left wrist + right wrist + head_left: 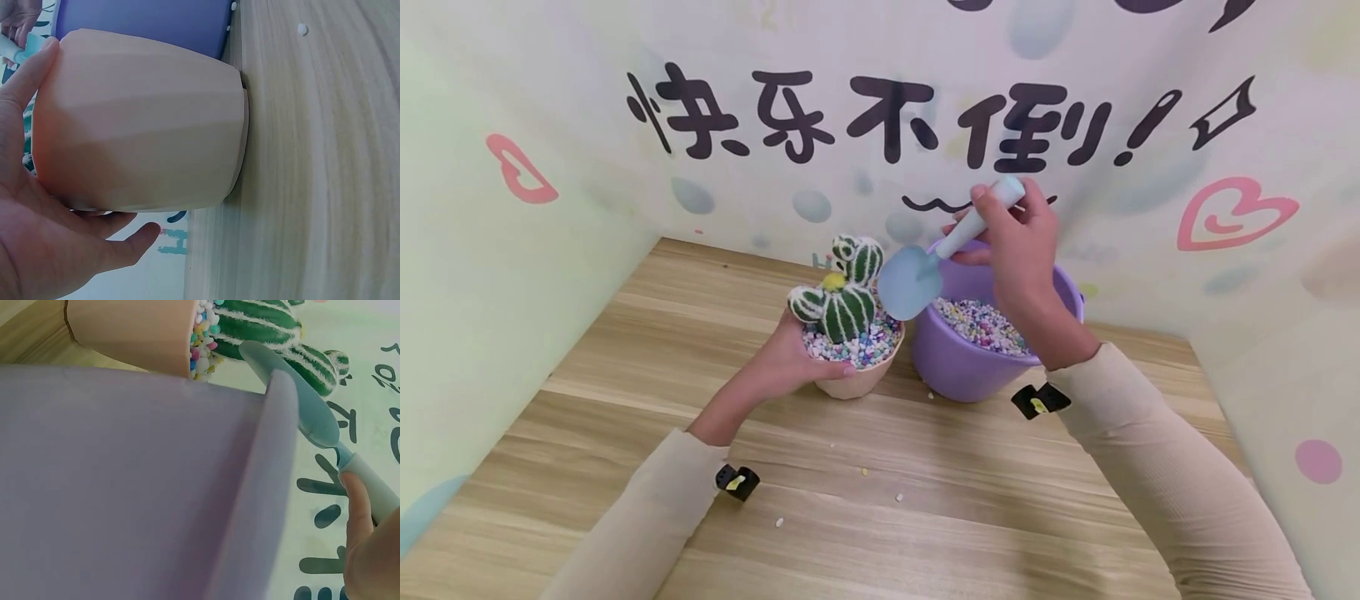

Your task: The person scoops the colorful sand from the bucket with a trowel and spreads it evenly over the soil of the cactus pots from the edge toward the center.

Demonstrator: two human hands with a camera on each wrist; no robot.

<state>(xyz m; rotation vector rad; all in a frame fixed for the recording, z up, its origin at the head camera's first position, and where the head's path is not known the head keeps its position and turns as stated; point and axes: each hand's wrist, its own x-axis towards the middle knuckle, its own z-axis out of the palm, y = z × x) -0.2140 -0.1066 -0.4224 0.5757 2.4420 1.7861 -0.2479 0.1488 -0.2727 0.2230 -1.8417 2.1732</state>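
Observation:
My left hand (pixel 784 360) grips a pale peach flowerpot (pixel 852 385) at its side, the thumb along the rim. In the left wrist view the faceted pot (pixel 137 125) stands upright on the table. A green-and-white cactus (pixel 847 317) with a yellow flower rises from its multicoloured pebbles (pixel 880 343). My right hand (pixel 1026 250) holds a small light-blue shovel (pixel 912 285) by its handle, above a purple bucket (pixel 955 367). The blade tilts down beside the cactus, over the gap between pot and bucket, its visible face bare. More coloured pebbles (pixel 983 325) lie inside the bucket.
A wooden table (pixel 700 375) carries the pot and bucket side by side near its back edge. Several stray pebbles (pixel 779 522) are scattered in front. Behind hangs a printed backdrop (pixel 715 192) with black characters, and a pale wall surface (pixel 460 292) rises at the left.

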